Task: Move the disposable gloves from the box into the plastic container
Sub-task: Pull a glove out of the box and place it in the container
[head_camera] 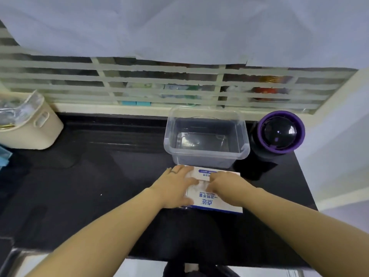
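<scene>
**A:** On the black counter point(99, 176), where is the box point(217, 202)?

**B:** Just in front of the plastic container point(201, 159), nearly touching it.

**A:** And the hands?

**B:** The left hand point(175, 188) lies flat on its left side, fingers straight. The right hand point(221, 182) curls its fingers down at the middle. Whether they pinch a glove, I cannot tell.

**A:** What is nearby?

**B:** A purple-rimmed pot point(279, 132) right of the container, and a cream bin point(36, 132) far left.

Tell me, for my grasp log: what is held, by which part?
The left hand presses flat on the glove box's left end. The right hand curls fingers on the top; whether they pinch anything cannot be told.
</scene>
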A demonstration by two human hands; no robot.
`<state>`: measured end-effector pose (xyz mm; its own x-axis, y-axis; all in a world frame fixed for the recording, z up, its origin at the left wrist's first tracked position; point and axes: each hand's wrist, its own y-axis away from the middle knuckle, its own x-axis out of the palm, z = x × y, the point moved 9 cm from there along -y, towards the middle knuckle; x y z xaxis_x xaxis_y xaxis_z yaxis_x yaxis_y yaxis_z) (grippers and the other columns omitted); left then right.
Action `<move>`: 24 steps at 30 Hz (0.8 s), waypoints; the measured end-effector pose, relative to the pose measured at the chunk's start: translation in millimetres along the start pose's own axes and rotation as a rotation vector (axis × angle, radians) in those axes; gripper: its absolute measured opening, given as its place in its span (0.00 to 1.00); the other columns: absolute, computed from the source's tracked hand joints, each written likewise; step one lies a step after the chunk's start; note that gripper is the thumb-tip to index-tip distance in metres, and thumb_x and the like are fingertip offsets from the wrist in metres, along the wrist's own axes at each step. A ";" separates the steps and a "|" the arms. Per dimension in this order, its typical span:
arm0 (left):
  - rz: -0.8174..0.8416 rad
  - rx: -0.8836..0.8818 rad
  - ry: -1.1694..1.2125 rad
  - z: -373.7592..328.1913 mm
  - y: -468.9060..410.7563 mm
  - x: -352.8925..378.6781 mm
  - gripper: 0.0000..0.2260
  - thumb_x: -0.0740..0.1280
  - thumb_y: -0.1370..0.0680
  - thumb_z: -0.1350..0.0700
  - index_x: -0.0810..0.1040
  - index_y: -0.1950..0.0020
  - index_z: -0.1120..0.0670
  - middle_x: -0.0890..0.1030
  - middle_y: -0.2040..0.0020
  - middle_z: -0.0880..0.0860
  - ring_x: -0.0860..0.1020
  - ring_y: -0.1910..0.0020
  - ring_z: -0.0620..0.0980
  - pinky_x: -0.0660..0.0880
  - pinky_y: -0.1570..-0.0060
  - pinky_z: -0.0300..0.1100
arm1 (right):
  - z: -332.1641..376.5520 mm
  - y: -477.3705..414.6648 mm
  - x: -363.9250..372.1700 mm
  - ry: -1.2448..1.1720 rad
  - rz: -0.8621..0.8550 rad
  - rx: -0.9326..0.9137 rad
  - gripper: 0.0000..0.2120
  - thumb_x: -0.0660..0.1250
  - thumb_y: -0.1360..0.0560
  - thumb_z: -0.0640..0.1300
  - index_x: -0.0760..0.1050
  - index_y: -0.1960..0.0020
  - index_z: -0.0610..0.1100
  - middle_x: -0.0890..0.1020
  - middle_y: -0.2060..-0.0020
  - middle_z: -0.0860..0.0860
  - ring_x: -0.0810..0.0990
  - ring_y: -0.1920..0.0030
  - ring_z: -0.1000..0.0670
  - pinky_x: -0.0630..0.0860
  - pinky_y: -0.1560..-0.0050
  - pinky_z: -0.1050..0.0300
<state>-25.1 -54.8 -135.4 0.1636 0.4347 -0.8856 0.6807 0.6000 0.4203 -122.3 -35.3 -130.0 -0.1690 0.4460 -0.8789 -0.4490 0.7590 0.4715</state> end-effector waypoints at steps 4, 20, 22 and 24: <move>0.053 0.084 0.020 -8.0 15.2 8.4 0.20 0.67 0.24 0.42 0.72 0.34 0.46 0.48 0.21 0.53 0.39 0.22 0.56 0.46 0.24 0.57 | 17.8 2.6 11.0 -0.090 -0.006 -0.082 0.09 0.63 0.21 0.44 0.78 0.43 0.50 0.75 0.43 0.51 0.77 0.48 0.45 0.74 0.52 0.54; 0.051 0.115 -0.006 10.9 24.9 26.4 0.46 0.65 0.28 0.32 0.44 0.20 0.48 0.43 0.20 0.49 0.45 0.22 0.51 0.47 0.23 0.52 | 40.0 -4.7 6.7 0.017 -0.232 -0.101 0.09 0.80 0.39 0.49 0.81 0.63 0.56 0.73 0.68 0.53 0.67 0.74 0.52 0.65 0.73 0.60; 0.072 0.113 -0.009 11.4 25.3 27.6 0.46 0.64 0.27 0.31 0.43 0.20 0.48 0.42 0.20 0.49 0.44 0.22 0.52 0.46 0.23 0.54 | 39.3 -4.2 9.6 -0.065 -0.180 -0.088 0.07 0.79 0.36 0.47 0.81 0.62 0.54 0.74 0.66 0.52 0.73 0.71 0.51 0.67 0.70 0.59; 0.094 0.112 -0.011 11.4 24.7 28.2 0.46 0.64 0.27 0.31 0.41 0.20 0.48 0.41 0.20 0.49 0.43 0.22 0.52 0.45 0.23 0.54 | 38.6 -0.4 5.3 -0.131 -0.187 -0.103 0.04 0.75 0.32 0.45 0.81 0.61 0.51 0.74 0.63 0.51 0.74 0.69 0.49 0.71 0.68 0.56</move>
<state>4.5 -35.5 -152.2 0.2377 0.4777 -0.8458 0.7372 0.4783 0.4773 -89.2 -15.0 -132.0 0.0379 0.3649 -0.9303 -0.5498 0.7849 0.2855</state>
